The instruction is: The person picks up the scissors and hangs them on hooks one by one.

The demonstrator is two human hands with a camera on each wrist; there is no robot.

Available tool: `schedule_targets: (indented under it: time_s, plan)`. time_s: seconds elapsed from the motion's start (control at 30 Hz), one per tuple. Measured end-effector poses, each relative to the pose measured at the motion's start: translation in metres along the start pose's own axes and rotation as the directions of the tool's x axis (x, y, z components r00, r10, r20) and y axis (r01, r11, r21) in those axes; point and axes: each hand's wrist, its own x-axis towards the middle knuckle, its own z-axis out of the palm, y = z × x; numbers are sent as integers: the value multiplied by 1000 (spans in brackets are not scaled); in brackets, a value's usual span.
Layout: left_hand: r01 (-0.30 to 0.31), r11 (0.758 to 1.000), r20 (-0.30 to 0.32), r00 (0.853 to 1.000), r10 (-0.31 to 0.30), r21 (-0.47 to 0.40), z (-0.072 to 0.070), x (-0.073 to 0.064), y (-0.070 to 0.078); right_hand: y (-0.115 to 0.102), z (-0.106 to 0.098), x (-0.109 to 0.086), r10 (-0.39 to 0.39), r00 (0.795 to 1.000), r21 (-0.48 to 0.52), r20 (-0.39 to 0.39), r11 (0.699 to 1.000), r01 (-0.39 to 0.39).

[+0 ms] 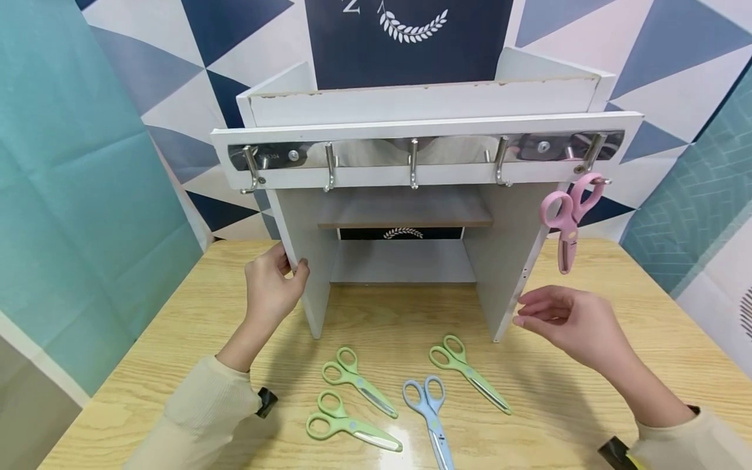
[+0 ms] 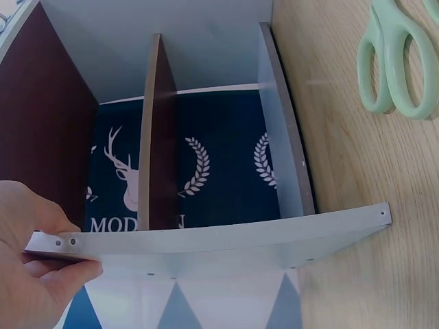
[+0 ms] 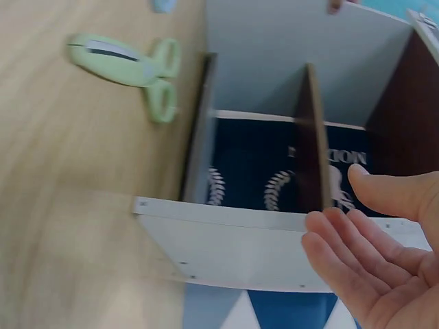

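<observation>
A white wooden shelf (image 1: pixel 411 104) with a metal hook rail (image 1: pixel 376 154) across its front stands on the table. My left hand (image 1: pixel 271 282) grips the front edge of its left side panel (image 2: pixel 206 238), thumb on one face and fingers on the other. Beside the right side panel (image 3: pixel 226 240), my right hand (image 1: pixel 578 323) is held with loosely bent fingers and nothing in its grasp. Pink scissors (image 1: pixel 566 222) hang by a handle loop from the rightmost hook, above the right hand.
On the wooden table (image 1: pixel 194 365) before the shelf lie green scissors (image 1: pixel 470 374), two more green pairs at the left, and blue scissors (image 1: pixel 431 418). A patterned cloth (image 1: pixel 176 85) hangs behind, with a teal cloth (image 1: pixel 76 163) at the left.
</observation>
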Motion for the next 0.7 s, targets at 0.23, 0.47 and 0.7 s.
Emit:
schedule_targets:
  time_s: [0.23,0.47,0.7]
  plan:
    - [-3,1000,-8,1000,3,3,1,0,-1,7,16,-7,-46,996,-45,82,998,49]
    - [0,1000,-10,1000,0,14,1,1,-1,6,31,-9,-83,974,-32,212,995,91]
    - [15,1000,-6,1000,-15,20,1,0,0,5,41,-13,-97,934,13,343,995,98]
